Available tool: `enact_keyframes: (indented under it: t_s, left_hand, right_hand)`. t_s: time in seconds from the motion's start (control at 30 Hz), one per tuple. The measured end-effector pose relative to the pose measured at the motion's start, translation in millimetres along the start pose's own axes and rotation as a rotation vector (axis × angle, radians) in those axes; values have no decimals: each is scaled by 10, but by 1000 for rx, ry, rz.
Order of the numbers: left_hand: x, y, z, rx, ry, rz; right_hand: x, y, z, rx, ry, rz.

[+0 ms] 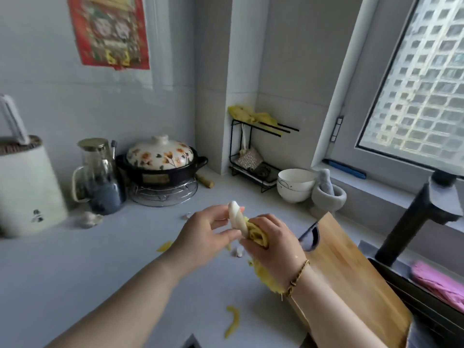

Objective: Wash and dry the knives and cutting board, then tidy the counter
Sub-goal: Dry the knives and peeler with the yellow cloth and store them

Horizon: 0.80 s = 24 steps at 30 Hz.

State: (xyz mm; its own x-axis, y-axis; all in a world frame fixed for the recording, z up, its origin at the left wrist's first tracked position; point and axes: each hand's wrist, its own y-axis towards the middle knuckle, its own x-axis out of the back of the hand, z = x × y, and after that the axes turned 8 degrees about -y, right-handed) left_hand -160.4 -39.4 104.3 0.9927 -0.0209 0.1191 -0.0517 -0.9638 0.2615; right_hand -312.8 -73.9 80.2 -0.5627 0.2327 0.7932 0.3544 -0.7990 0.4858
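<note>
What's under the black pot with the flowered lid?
A round wire rack stands under the pot, on the counter. The rack's middle is hidden by the pot, and the lid covers whatever is inside.

The wooden cutting board point(351, 267), pale brown and bare on top, lies on the pale surface point(100, 272) with its long right edge along the sink point(426, 305), while yellow scraps point(232, 320) and garlic bits point(237, 252) lie scattered to its left.
</note>
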Motion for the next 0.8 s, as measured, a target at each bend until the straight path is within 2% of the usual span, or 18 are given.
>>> enact_keyframes:
  t_s: [0.17,0.33,0.67,0.8]
  left_hand:
    - [826,86,114,-39,89,-113]
    - [1599,126,154,-37,183,-337]
    - [3026,572,-243,-68,396,-950]
    - [3457,876,-461,-38,560,-1065]
  right_hand:
    - [-615,523,552,-5,213,62]
    - [-1141,876,937,27,318,123]
    - [-1700,1250,952,-4,415,232]
    - [-1938,1408,966,-7,451,273]
